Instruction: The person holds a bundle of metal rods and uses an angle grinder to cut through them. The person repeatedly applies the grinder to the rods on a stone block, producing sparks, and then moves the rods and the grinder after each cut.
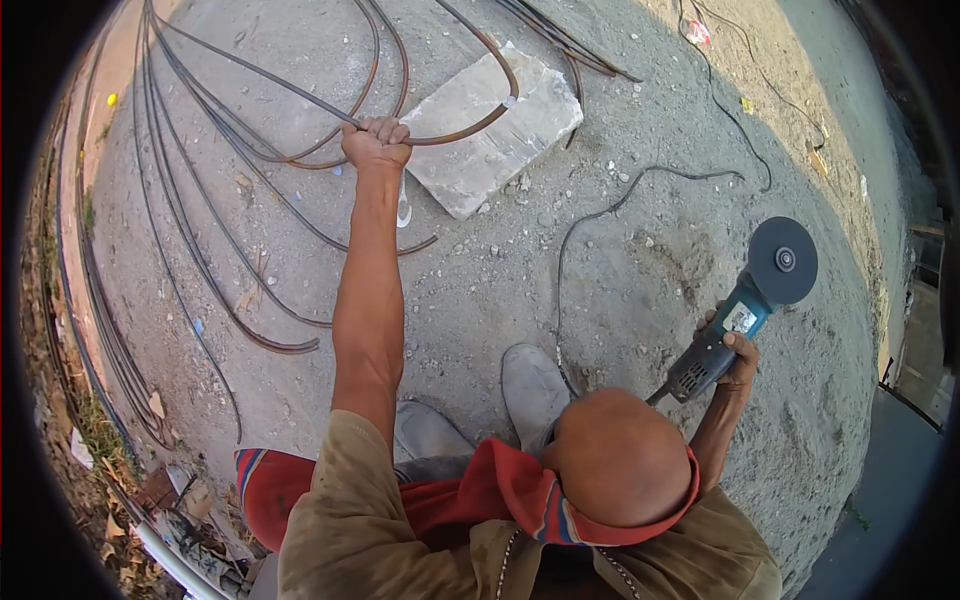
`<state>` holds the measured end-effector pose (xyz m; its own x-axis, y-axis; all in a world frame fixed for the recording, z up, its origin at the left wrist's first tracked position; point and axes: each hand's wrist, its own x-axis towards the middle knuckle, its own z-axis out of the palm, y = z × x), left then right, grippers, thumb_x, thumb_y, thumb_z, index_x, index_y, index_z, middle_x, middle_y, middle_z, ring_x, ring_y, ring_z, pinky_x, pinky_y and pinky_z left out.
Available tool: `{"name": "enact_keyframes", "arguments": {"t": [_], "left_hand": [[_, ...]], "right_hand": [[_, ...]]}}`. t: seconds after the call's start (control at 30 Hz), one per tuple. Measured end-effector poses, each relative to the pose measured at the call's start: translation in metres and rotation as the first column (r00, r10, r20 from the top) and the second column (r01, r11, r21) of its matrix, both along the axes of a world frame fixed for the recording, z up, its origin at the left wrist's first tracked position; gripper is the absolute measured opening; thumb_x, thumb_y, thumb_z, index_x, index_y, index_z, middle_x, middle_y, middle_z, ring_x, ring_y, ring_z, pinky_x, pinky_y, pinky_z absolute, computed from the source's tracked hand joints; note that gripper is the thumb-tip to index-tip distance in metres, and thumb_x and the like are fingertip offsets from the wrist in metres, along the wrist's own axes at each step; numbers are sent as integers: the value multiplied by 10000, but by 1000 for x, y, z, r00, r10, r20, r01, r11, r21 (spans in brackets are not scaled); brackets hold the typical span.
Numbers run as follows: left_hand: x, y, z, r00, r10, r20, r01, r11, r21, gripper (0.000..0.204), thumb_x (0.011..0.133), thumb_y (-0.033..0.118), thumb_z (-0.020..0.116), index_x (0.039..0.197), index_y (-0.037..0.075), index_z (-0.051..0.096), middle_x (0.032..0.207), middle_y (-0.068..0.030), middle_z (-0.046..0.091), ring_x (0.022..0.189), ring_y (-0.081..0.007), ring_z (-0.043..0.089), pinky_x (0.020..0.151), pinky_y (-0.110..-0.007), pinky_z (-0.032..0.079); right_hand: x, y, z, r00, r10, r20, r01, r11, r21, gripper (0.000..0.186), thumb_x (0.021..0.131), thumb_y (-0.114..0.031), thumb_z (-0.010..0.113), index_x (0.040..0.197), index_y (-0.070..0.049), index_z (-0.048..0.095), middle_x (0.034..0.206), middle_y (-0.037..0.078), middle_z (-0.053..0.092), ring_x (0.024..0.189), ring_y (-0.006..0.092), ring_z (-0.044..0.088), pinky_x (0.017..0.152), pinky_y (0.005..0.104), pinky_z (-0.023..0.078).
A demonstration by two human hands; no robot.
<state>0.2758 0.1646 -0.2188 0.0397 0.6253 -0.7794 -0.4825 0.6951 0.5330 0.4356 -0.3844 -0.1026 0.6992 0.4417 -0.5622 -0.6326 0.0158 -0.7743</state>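
Observation:
My left hand, arm stretched forward, is closed around a steel rod. From the fist a rusty bent rod curves right over a pale concrete slab; a small whitish mark shows on its bend. Another straight length runs from the fist toward the far left. Off to the right, my right hand grips a blue and black angle grinder by its body. Its dark round disc faces up, apart from the rods. Whether the disc is spinning, I cannot tell.
Several loose rods fan over the dusty ground at left, more at the far side. A dark cable winds across the ground near my shoes. Dry leaves and litter line the left edge.

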Motion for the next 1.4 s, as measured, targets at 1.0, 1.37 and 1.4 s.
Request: {"name": "enact_keyframes", "arguments": {"t": [1.0, 1.37, 1.4], "left_hand": [[29, -317, 105, 489, -302, -818, 414, -745, 523, 458, 570, 185, 798, 968, 74, 599, 967, -99, 549, 898, -283, 567, 770, -366, 480], [26, -354, 79, 737, -85, -670, 322, -828, 459, 290, 654, 158, 648, 928, 65, 631, 894, -73, 548, 838, -251, 551, 702, -328, 481], [23, -354, 81, 743, -109, -660, 309, -819, 483, 290, 654, 158, 648, 928, 65, 631, 894, -73, 548, 838, -251, 551, 702, -328, 481]], "right_hand": [[29, 90, -72, 964, -242, -111, 264, 924, 275, 352, 697, -153, 671, 951, 66, 565, 841, 171, 627, 705, 261, 628, 698, 374, 539], [10, 63, -32, 981, -186, 48, 169, 954, 247, 428, 724, -192, 629, 1050, 64, 524, 880, 188, 618, 787, 281, 627, 738, 378, 521], [8, 62, -31, 979, -194, 62, 176, 958, 225, 428, 724, -192, 629, 1050, 64, 524, 880, 188, 618, 787, 281, 627, 738, 378, 521]]}}
